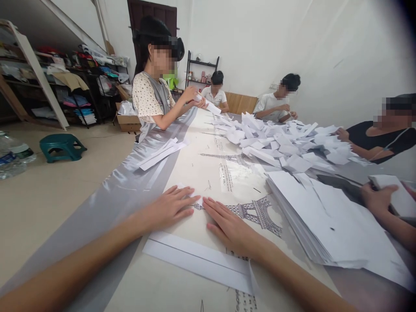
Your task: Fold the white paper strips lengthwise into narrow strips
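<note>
The left hand (164, 208) lies flat, with its fingers spread out and loose. The right hand (232, 227) lies flat too, with its fingers straight and close together. No fingers are curled around anything. A small white paper (199, 201) is on the desk (110, 212), right between the two hands, and the tips of both hands touch it. The desk has a grey and cream cover with towers and writing on it. One tower drawing (260, 214) peeks out past the right hand.

Close to the arms lie long paper strips (198, 262), side by side. More loose strips (162, 154) lie farther up on the left. On the right is a stack of big white sheets (325, 221), and behind it is a messy heap of paper pieces (276, 138). Across the desk, a person with spotty sleeves (147, 102) holds a folded white paper (209, 105). A green stool (63, 145) stands on the floor.
</note>
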### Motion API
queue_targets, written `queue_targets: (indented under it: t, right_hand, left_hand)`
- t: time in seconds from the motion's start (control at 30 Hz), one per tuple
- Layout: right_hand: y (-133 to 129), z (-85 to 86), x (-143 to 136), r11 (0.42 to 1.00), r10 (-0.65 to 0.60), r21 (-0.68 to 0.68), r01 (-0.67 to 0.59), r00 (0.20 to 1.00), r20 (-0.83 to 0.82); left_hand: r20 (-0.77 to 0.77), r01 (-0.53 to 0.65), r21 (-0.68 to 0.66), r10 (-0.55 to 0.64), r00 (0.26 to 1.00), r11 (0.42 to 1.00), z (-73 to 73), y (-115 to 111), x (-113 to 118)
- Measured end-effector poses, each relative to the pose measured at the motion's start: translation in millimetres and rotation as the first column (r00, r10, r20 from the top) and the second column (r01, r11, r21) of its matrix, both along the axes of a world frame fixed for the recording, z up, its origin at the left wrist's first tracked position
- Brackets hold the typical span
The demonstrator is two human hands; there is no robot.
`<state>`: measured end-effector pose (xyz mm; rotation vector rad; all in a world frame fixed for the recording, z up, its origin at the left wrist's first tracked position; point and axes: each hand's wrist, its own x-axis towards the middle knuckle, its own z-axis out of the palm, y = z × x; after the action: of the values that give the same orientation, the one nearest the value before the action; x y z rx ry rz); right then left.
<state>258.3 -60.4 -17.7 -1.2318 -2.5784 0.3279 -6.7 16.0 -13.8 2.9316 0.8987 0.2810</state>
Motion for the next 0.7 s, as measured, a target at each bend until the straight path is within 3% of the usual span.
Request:
queue_targets:
  t: [0.2, 0.7]
  right_hand:
    - [0.5, 3.3, 2.7, 1.000, -0.002, -0.020, 0.001, 0.999, -0.052]
    - [5.1, -3.2, 3.3, 0.999, 0.026, 0.045, -0.022, 0.996, -0.081]
  left_hand:
    - [-0.004, -0.105, -0.019, 0.105, 0.994, 0.994, -3.4, 17.3, -19.5]
    - [0.009, -0.069, 0.202, 0.068, 0.998, 0.977, -6.1, 15.6, -15.0]
